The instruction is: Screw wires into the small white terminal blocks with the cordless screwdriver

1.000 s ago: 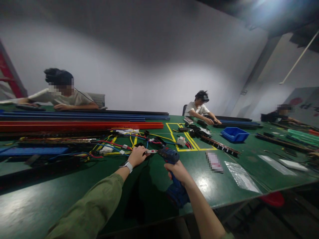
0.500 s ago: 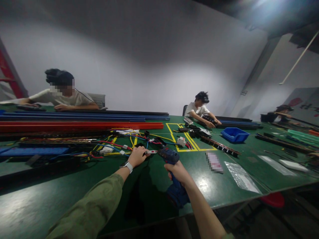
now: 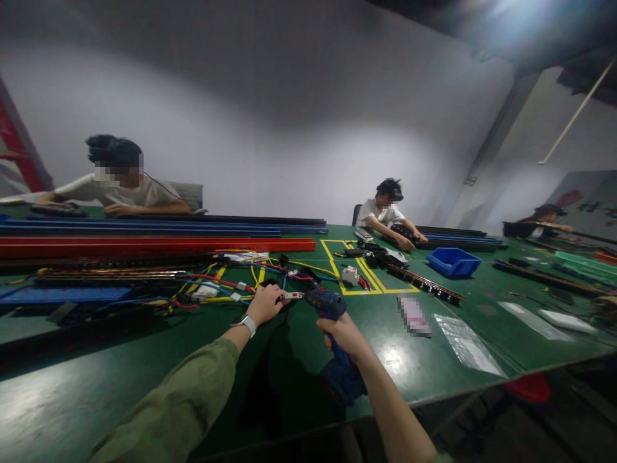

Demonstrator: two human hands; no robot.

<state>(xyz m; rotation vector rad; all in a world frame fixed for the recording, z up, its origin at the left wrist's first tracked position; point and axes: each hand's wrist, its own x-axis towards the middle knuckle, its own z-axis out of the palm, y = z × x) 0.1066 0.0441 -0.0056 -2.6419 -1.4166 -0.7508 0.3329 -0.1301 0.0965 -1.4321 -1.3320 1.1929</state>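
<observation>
Near the centre of the frame, a little below the middle, the right hand (image 3: pixel 343 334) is clenching the handle of a blue cordless drill (image 3: pixel 332 321). The drill is standing over the green tabletop (image 3: pixel 96 386), and its nose is pointing to the left. The left hand (image 3: pixel 265 303) is closing its grip on a small white and red part (image 3: pixel 292 295), holding it just at the tip of the drill. A pale watch (image 3: pixel 247 321) is sitting on the left wrist, above an olive sleeve (image 3: pixel 178 405).

Just behind the left hand, a tangle of yellow, red and blue wires (image 3: pixel 231 276) is lying on the tabletop. Further to the left, long red (image 3: pixel 154 244) and blue rails (image 3: pixel 144 226) are stretching across the frame. To the right of the drill, a yellow taped rectangle (image 3: pixel 359 270) is marking the tabletop, and a blue bin (image 3: pixel 453 260) is standing beyond it.

In the upper left and in the middle distance, two other people are working at the far edge.
</observation>
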